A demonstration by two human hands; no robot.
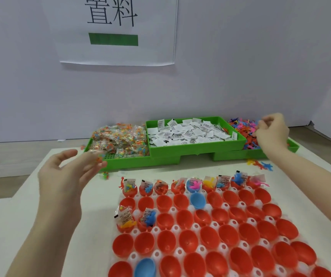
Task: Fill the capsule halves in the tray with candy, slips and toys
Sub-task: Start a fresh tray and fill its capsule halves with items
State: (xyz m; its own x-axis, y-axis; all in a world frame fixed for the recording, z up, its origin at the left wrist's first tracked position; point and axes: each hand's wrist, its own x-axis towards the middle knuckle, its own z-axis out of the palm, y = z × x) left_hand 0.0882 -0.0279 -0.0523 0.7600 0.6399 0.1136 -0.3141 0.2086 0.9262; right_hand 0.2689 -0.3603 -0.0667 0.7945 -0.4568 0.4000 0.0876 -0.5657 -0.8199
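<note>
White table (40, 216): right hand (270, 132) pinches among toys (242, 128), left hand (66, 172) hovers.

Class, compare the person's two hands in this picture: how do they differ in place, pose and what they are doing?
The left hand hovers near the front of the candy bin, fingers spread and loosely open; it seems to hold nothing. The right hand reaches farther back, over the toy pile, fingers curled as if pinching toys. Both are bare and away from the capsule tray.

Bare tabletop (92, 198) between green bins (196, 145) and capsule tray (192, 208).
</note>
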